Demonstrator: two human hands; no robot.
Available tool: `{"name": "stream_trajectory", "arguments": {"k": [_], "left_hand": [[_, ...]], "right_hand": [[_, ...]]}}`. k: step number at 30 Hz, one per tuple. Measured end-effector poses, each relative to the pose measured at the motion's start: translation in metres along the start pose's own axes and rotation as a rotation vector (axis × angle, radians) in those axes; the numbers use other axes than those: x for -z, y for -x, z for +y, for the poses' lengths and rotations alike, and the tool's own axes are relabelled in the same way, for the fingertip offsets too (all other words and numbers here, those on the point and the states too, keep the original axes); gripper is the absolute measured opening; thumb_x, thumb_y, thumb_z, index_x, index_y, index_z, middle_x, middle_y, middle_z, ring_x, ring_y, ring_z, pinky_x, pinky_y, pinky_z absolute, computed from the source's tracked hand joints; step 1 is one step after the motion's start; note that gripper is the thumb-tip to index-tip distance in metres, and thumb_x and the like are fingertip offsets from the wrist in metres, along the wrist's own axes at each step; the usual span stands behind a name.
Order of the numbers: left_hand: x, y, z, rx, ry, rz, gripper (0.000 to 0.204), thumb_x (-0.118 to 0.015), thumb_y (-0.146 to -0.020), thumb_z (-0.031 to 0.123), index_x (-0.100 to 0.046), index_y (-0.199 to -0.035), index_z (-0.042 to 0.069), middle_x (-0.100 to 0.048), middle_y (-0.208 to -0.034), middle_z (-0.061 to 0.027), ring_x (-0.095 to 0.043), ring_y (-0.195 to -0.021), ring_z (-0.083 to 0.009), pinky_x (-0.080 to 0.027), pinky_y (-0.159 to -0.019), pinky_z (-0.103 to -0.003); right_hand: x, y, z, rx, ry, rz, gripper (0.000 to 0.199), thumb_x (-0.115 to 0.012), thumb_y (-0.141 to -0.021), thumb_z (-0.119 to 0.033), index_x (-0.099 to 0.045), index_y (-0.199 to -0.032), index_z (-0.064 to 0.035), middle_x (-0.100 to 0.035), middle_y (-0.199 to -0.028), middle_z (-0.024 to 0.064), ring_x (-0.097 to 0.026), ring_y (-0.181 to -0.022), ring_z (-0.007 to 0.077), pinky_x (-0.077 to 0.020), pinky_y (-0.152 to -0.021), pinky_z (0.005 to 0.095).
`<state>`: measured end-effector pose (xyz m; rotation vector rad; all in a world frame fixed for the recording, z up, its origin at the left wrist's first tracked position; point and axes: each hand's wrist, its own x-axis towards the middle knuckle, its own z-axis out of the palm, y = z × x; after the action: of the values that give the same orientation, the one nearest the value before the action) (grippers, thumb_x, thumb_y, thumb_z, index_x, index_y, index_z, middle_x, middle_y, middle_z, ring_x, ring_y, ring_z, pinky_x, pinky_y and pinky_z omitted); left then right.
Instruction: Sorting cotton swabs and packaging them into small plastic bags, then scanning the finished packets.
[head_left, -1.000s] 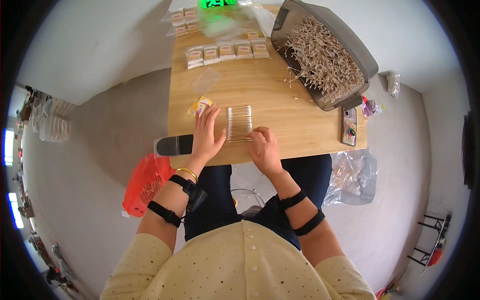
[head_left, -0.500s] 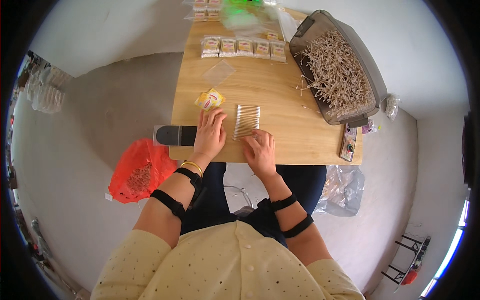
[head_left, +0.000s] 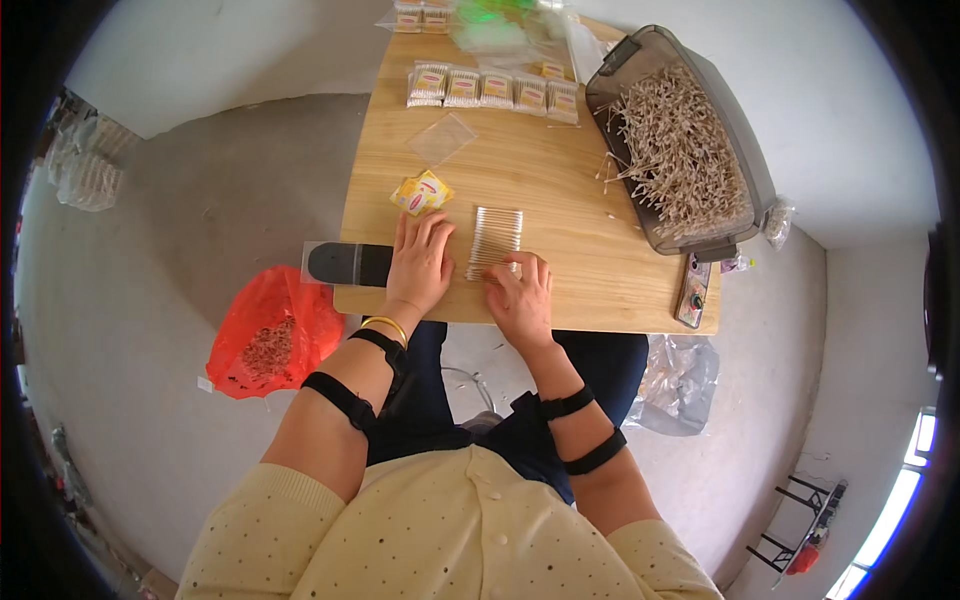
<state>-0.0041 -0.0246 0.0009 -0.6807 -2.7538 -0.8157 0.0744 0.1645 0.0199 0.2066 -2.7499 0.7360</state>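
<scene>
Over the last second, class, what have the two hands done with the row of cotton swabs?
Little: the left hand stayed flat on the table beside the row of cotton swabs, and the right hand kept its fingertips at the row's near end. The yellow packets and grey bin lie as before; mainly the camera shifted.

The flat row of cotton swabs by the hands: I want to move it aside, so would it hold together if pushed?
Probably not. The row of cotton swabs looks loose and unwrapped on the wooden table, so the thin round sticks would likely roll and scatter. They look very light; the right hand touches the row's near end.
</scene>
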Motion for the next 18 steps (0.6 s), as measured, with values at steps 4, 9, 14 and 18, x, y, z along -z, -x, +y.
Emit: {"name": "stream_trajectory", "arguments": {"k": [4, 9, 14, 18], "left_hand": [[-0.001, 0.0, -0.001, 0.001, -0.005, 0.009, 0.043, -0.064, -0.082, 0.006, -0.058, -0.125, 0.008, -0.054, -0.138, -0.0094, -0.05, -0.135, -0.0293, -0.023, -0.127, -0.056], [-0.002, 0.0, -0.001, 0.003, -0.038, 0.011, 0.043, -0.067, -0.081, 0.009, -0.059, -0.124, 0.009, -0.055, -0.136, -0.0079, -0.049, -0.137, -0.0266, -0.023, -0.127, -0.054], [-0.003, 0.0, -0.001, 0.004, -0.038, 0.007, 0.043, -0.066, -0.081, 0.009, -0.059, -0.124, 0.009, -0.055, -0.136, -0.0079, -0.049, -0.137, -0.027, -0.023, -0.127, -0.054], [-0.003, 0.001, -0.001, 0.008, -0.044, 0.007, 0.043, -0.066, -0.081, 0.01, -0.059, -0.124, 0.009, -0.055, -0.136, -0.0079, -0.048, -0.138, -0.0272, -0.023, -0.127, -0.054]], "right_hand": [[0.004, -0.009, -0.002, -0.009, 0.004, 0.034, 0.025, -0.072, -0.081, -0.012, -0.07, -0.105, -0.0144, -0.054, -0.122, 0.0105, -0.05, -0.117, 0.0356, -0.0422, -0.099, 0.0494], [0.002, -0.014, 0.0, -0.004, 0.028, 0.008, 0.022, -0.071, -0.081, -0.012, -0.07, -0.103, -0.0137, -0.054, -0.121, 0.0103, -0.049, -0.117, 0.0355, -0.0423, -0.098, 0.0492], [0.001, -0.012, 0.0, -0.002, 0.024, -0.019, 0.021, -0.07, -0.081, -0.011, -0.069, -0.102, -0.0125, -0.054, -0.119, 0.0106, -0.05, -0.115, 0.0356, -0.0424, -0.098, 0.0492], [0.001, -0.017, -0.001, -0.006, 0.017, 0.02, 0.021, -0.07, -0.08, -0.01, -0.069, -0.101, -0.0117, -0.055, -0.117, 0.0106, -0.05, -0.114, 0.0354, -0.0424, -0.098, 0.049]]}}
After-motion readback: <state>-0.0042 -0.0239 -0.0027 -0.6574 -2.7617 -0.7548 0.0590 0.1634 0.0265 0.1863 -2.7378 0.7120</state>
